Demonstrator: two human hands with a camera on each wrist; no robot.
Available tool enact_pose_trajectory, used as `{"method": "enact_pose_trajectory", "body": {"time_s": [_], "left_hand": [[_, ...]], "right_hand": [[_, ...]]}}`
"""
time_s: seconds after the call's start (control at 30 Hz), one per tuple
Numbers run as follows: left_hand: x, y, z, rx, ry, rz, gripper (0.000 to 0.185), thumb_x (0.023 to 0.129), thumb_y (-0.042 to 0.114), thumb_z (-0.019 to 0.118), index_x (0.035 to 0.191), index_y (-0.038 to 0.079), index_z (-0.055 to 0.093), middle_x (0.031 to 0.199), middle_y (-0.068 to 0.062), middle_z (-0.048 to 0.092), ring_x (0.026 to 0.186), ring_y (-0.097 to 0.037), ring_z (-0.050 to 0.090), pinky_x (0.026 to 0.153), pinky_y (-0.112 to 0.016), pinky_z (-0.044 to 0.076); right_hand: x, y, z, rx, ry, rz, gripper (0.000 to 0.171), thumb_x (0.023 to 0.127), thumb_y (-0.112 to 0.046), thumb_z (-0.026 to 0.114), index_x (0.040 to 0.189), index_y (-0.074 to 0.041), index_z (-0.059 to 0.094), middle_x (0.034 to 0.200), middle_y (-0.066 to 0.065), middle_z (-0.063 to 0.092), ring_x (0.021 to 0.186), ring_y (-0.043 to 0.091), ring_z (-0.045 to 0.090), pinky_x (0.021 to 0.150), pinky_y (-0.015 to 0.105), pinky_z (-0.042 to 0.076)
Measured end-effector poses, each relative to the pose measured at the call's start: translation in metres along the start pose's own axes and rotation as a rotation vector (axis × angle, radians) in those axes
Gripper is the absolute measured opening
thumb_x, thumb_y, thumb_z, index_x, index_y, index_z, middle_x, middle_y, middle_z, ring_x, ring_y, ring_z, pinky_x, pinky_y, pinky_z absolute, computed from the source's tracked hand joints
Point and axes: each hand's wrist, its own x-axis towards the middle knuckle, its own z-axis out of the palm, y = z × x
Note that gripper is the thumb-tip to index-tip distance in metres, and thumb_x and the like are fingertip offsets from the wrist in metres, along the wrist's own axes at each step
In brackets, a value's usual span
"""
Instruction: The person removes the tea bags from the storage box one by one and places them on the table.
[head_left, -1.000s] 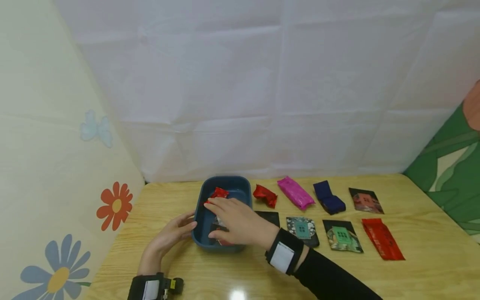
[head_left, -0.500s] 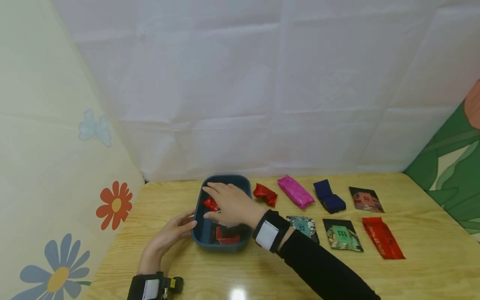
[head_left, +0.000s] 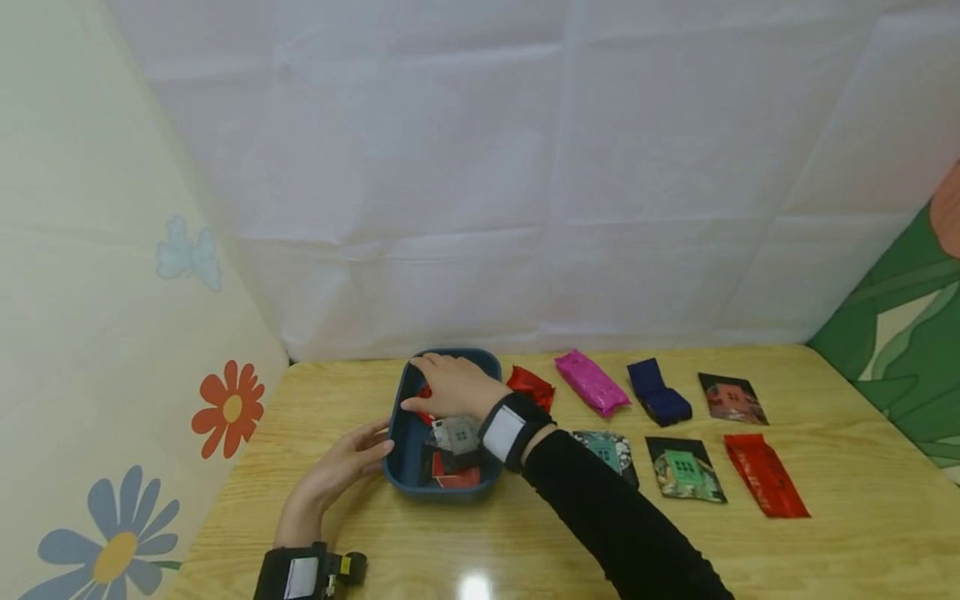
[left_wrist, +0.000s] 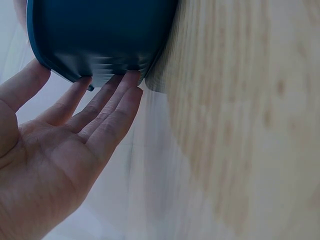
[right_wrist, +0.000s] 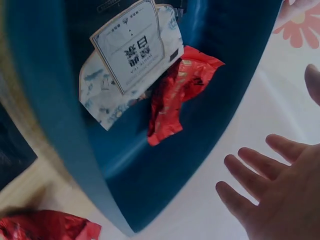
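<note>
left hand [head_left: 352, 461]: flat and relaxed, fingertips touching the tub's [head_left: 402, 422] near-left wall
right hand [head_left: 450, 385]: fingers spread loose over the far end of the tub, holding nothing
red packet [right_wrist: 176, 95]: lying inside, under that hand
table [head_left: 825, 542]: other packets laid out right of the tub

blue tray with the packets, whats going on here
A person is working at a blue tray on a wooden table. The left hand rests open, fingertips against the tray's outer wall. The right hand is spread open over the tray's far end and holds nothing. In the tray lie a crumpled red packet, a pale labelled packet and at least one more. To the right, more packets lie in rows, among them a pink packet and a navy packet.
</note>
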Motion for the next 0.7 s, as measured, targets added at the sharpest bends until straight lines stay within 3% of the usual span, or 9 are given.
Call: {"method": "enact_pose_trajectory", "body": {"time_s": [0.4, 0.7], "left_hand": [[0.0, 0.0, 0.0, 0.014, 0.024, -0.012, 0.065, 0.105, 0.022, 0.053, 0.152, -0.009, 0.023, 0.149, -0.037, 0.031, 0.131, -0.043, 0.046, 0.102, -0.047, 0.046], [0.001, 0.0, 0.001, 0.014, 0.029, -0.013, 0.063, 0.104, 0.022, 0.053, 0.152, -0.009, 0.025, 0.149, -0.036, 0.034, 0.131, -0.042, 0.046, 0.102, -0.046, 0.047]], "right_hand": [[0.02, 0.004, 0.004, 0.048, -0.073, 0.089, 0.077, 0.096, -0.059, 0.054, 0.154, -0.013, 0.035, 0.154, 0.009, 0.04, 0.138, 0.027, 0.041, 0.111, 0.043, 0.037], [0.025, 0.015, 0.0, 0.169, -0.168, 0.154, 0.078, 0.095, -0.06, 0.054, 0.155, -0.013, 0.034, 0.155, 0.01, 0.04, 0.138, 0.027, 0.042, 0.111, 0.045, 0.037]]}}
